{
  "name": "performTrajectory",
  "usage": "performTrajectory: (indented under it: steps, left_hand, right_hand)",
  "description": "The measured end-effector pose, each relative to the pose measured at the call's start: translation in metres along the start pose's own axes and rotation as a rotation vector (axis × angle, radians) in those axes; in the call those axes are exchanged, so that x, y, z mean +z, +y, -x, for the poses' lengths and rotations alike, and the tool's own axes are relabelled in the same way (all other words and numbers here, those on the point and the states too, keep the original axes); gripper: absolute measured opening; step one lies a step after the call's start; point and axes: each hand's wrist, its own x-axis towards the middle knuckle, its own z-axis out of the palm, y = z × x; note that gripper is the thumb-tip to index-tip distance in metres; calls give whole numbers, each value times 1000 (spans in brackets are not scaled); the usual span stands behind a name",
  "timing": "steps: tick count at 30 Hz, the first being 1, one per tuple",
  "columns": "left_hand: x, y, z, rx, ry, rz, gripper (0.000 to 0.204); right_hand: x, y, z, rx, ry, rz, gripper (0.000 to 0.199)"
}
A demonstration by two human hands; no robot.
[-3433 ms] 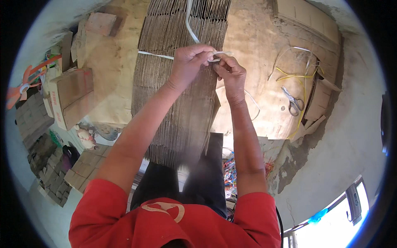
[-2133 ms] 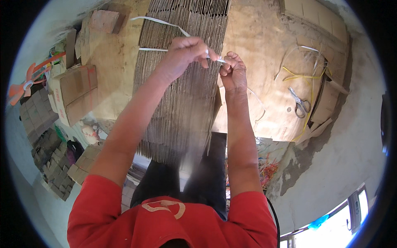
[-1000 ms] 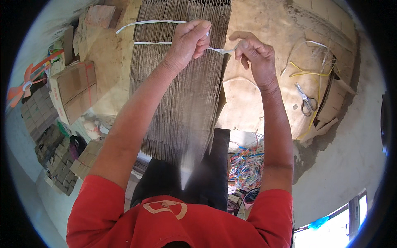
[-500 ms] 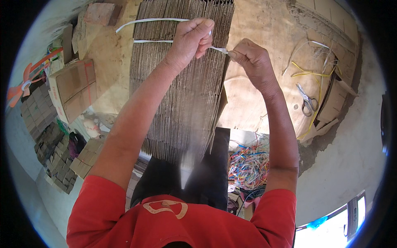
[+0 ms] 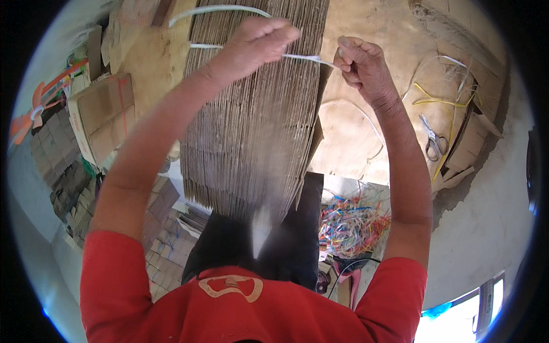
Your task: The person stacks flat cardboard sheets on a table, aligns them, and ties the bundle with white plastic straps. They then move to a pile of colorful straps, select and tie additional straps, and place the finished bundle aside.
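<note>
A tall stack of flattened brown cardboard, its edges facing up, lies before me. Around its far part runs a white plastic strap. My left hand, slightly blurred, is closed on the strap above the stack. A loose strap end arcs from that hand toward the left. My right hand, just past the stack's right side, pinches the other length of strap. Between the two hands the strap is drawn nearly straight; the part inside each fist is hidden.
On the wooden board to the right lie scissors and yellow strap pieces. A tangle of coloured straps sits below. Leftward are a cardboard box, an orange fan and a brick.
Both hands have moved farther away from my body and wider apart, the right one shifting rightward. More strap shows between them. The left hand has turned flatter over the stack.
</note>
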Motion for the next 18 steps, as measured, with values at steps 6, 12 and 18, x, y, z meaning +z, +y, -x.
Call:
performTrajectory:
  steps: [6, 12, 18]
  left_hand:
    - [-5, -22, 3, 80, 115, 176, 32]
    - [3, -20, 8, 81, 141, 237, 33]
    - [2, -15, 7, 56, 134, 240, 33]
  right_hand:
    - [-4, 10, -7, 34, -31, -223, 21]
    - [4, -9, 4, -147, -68, 231, 19]
    - [-7, -23, -1, -415, -103, 934, 8]
